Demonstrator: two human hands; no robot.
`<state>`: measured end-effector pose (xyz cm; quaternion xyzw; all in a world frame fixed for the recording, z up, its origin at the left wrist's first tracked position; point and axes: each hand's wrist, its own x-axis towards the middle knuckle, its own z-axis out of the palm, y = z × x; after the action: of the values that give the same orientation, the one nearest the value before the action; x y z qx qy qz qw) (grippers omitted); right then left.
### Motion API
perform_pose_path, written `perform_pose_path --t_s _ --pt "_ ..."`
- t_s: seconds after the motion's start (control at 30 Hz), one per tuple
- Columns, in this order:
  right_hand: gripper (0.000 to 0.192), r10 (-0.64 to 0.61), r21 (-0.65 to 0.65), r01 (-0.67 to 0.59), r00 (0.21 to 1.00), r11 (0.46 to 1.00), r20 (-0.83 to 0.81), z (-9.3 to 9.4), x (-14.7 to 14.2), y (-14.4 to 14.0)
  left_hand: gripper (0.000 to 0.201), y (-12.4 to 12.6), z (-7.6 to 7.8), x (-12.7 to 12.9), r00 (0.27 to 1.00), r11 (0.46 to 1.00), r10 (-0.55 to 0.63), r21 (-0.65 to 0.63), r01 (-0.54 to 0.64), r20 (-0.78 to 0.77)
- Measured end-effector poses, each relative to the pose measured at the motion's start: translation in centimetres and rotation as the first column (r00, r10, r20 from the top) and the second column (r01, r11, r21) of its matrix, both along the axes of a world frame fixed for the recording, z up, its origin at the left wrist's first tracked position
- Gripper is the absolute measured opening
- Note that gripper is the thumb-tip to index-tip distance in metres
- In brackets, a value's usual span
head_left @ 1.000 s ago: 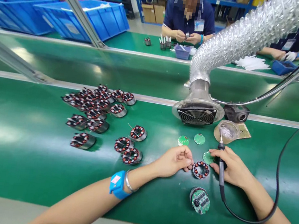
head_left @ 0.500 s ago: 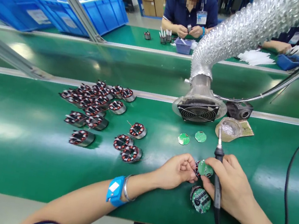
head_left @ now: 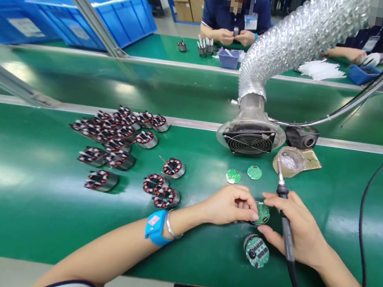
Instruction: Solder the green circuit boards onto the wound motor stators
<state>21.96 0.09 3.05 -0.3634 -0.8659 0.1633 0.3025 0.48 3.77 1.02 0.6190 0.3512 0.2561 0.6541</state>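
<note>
My left hand (head_left: 230, 205) has its fingertips pressed together at the left edge of a round green circuit board (head_left: 263, 214), which lies over a motor stator mostly hidden below it. A soldering iron (head_left: 286, 225) rests in my right hand (head_left: 303, 233), its tip pointing up and away towards a tub of solder (head_left: 289, 161). The thumb and forefinger of that hand are spread just right of the board. Closer to me stands a stator topped with a populated circuit board (head_left: 257, 251). Two loose round boards, one plain green (head_left: 233, 176) and one paler (head_left: 254, 172), lie beyond my hands.
A fume extractor (head_left: 248, 141) on a silver duct hangs above the bench's far edge. Several wound stators (head_left: 100, 180) are grouped at left. The iron's cable (head_left: 365, 192) loops along the right. Across the bench, people work beside blue bins (head_left: 99, 15).
My left hand has moved right and now reaches over the board's edge. My right thumb and forefinger have come off the board and spread apart, the iron still in that hand.
</note>
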Motion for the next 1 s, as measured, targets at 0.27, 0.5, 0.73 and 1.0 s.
perform_pose_path --t_s 0.27,0.5,0.73,1.0 --pt "0.029 -0.059 0.096 0.068 0.994 0.993 -0.088 0.0 -1.5 -0.8 0.019 0.2 0.4 0.7 0.997 1.000 0.002 0.027 0.000 -0.078" --pt "0.017 -0.154 -0.066 0.147 0.981 0.987 -0.115 -0.2 -2.1 -1.0 0.025 -0.4 -0.5 0.4 1.000 0.995 -0.001 -0.097 0.000 -0.011" --pt "0.026 -0.181 -0.053 0.176 0.977 0.983 -0.115 0.9 -1.0 -2.3 0.003 -0.7 0.2 0.4 0.978 0.970 0.073 0.242 -0.024 -0.193" --pt "0.045 -0.225 0.041 0.227 0.973 0.973 -0.050 4.0 0.1 -6.1 0.006 -1.0 1.0 0.7 0.941 0.945 0.134 0.326 -0.027 -0.311"
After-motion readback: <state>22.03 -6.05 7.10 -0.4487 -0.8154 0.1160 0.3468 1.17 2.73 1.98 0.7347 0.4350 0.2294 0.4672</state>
